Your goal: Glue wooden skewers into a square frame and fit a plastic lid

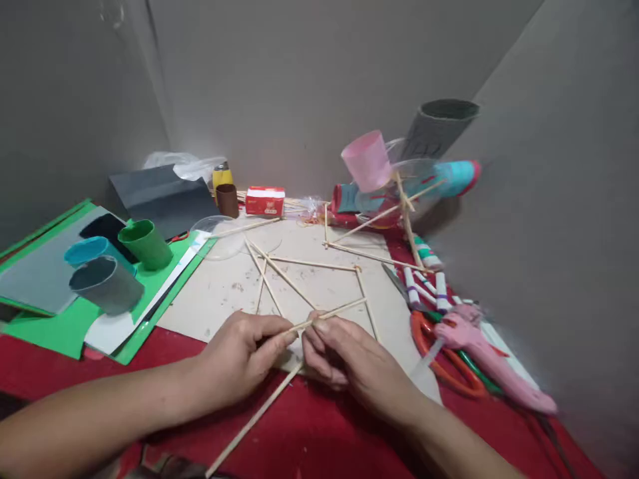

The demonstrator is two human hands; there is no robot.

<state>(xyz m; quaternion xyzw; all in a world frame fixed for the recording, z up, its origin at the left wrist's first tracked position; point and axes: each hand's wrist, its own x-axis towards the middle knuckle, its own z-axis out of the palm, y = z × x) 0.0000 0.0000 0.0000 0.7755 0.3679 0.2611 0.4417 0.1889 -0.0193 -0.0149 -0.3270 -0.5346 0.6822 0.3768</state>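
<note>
Between the fingertips of both hands runs a thin wooden stick (344, 308), held nearly level above a pale board (200, 303). My left hand (244, 352) pinches its left end, and my right hand (344, 352) grips it around the middle. Below them another wooden stick (259, 414) slants toward the front left; its upper end is near my right fingers. Beyond the hands, several sticks form an angular frame (314, 264) on the board. Whether the held stick touches that frame I cannot tell.
Paper tubes, among them a grey tube (107, 286), stand on green sheets (54, 326) at left. A red box (265, 201) is at the back. On the right are a stick structure with a pink cup (368, 161), orange-handled scissors (422, 332) and a pink glue gun (492, 356).
</note>
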